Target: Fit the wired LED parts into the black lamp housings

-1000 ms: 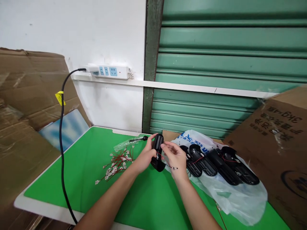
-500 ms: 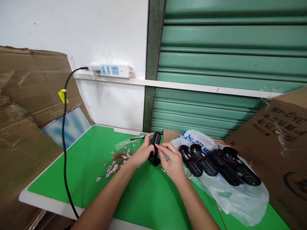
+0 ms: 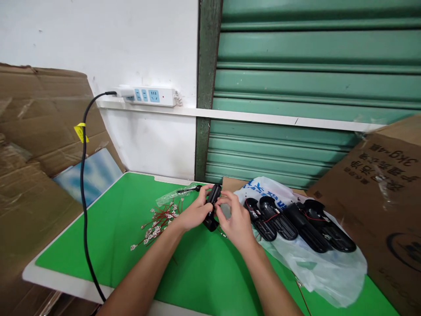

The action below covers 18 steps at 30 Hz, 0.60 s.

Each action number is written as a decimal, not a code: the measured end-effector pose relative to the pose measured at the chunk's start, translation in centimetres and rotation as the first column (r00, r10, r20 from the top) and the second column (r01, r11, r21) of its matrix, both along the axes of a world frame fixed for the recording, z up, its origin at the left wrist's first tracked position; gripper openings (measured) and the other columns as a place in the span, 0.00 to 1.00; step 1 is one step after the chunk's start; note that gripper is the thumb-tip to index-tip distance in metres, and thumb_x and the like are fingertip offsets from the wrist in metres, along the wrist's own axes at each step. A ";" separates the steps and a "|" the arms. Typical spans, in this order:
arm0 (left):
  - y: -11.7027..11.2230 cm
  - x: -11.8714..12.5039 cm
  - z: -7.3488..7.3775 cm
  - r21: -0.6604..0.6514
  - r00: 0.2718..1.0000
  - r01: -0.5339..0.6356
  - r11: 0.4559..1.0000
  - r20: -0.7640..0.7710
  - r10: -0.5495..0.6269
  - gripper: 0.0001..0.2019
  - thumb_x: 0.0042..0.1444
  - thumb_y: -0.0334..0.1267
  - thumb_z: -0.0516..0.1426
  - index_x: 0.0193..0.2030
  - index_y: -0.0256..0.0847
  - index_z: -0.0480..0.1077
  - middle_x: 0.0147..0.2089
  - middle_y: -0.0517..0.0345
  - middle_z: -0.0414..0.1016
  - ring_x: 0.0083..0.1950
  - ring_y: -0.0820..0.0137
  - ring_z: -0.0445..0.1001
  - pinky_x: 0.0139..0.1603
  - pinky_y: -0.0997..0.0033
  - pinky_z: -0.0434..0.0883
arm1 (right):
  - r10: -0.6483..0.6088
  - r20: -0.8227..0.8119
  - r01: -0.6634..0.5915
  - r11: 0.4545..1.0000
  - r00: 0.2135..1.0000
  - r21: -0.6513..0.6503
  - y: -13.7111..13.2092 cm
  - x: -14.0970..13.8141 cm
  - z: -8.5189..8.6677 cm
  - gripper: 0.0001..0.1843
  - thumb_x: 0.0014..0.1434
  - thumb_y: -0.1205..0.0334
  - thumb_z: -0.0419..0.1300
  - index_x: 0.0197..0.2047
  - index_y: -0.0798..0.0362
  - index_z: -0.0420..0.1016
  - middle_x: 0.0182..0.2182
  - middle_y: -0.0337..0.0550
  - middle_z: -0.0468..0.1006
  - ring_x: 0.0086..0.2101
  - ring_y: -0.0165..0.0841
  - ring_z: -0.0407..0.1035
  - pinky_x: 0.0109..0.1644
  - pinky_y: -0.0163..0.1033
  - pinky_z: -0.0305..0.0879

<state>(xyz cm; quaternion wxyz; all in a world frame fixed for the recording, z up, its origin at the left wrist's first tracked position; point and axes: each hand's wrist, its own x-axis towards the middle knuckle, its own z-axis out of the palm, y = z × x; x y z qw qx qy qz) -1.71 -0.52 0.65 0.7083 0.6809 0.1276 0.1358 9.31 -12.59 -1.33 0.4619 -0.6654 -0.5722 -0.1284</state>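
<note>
Head view: the left hand [image 3: 194,213] grips a glossy black plastic housing [image 3: 215,193] between both hands; the right hand [image 3: 237,219] works fingertips against its side, pinching what, I cannot tell. The housing looks light, stiff and slippery, best held along its long edges.

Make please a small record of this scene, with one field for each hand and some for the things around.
Left hand: holds a black part
Right hand: at the part's right edge; whether it pinches something is too small to tell
Surface: green tabletop
Left side: pile of red wires; clear packet behind it
Right side: several black pieces on a plastic bag
Wall side: white power strip
</note>
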 end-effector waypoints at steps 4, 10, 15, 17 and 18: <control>0.0 0.1 -0.4 0.007 1.000 0.003 1.000 0.011 -0.003 0.33 0.50 0.36 0.52 0.63 0.42 0.48 0.57 0.50 0.63 0.43 0.70 0.65 0.43 0.71 0.64 | -0.023 -0.008 0.024 0.999 1.000 0.023 0.0 -0.2 -0.1 0.19 0.64 0.68 0.57 0.58 0.50 0.62 0.38 0.40 0.81 0.39 0.34 0.78 0.45 0.38 0.71; 0.1 0.0 -0.6 0.009 1.000 -0.001 1.000 0.018 0.001 0.32 0.52 0.36 0.52 0.64 0.42 0.47 0.58 0.50 0.63 0.45 0.70 0.66 0.46 0.71 0.64 | -0.049 -0.025 0.050 0.998 0.998 0.036 0.0 -0.5 0.0 0.14 0.64 0.68 0.56 0.53 0.50 0.64 0.37 0.41 0.81 0.37 0.34 0.78 0.40 0.36 0.71; -0.1 0.0 -0.3 -0.045 1.000 0.012 0.999 -0.006 -0.012 0.33 0.51 0.36 0.52 0.63 0.42 0.46 0.53 0.52 0.65 0.42 0.70 0.66 0.43 0.71 0.66 | -0.047 -0.128 0.050 0.999 0.991 0.019 0.0 -0.4 -0.2 0.12 0.64 0.65 0.57 0.51 0.50 0.63 0.37 0.42 0.81 0.39 0.35 0.79 0.43 0.37 0.72; 0.0 0.0 -0.3 -0.059 1.000 0.015 0.998 -0.016 -0.015 0.33 0.50 0.36 0.52 0.64 0.42 0.46 0.52 0.53 0.66 0.41 0.70 0.66 0.43 0.71 0.66 | -0.045 -0.121 0.048 0.999 0.992 0.023 0.0 -0.3 -0.2 0.13 0.64 0.66 0.58 0.51 0.50 0.63 0.37 0.41 0.81 0.39 0.35 0.79 0.43 0.37 0.72; 0.0 0.1 -0.5 -0.064 1.000 0.014 0.998 -0.014 -0.015 0.34 0.50 0.35 0.52 0.64 0.42 0.46 0.53 0.52 0.66 0.42 0.70 0.66 0.44 0.71 0.65 | -0.046 -0.098 0.048 0.999 0.994 0.022 0.0 -0.3 -0.3 0.13 0.64 0.66 0.58 0.51 0.50 0.63 0.37 0.41 0.81 0.38 0.35 0.79 0.42 0.37 0.72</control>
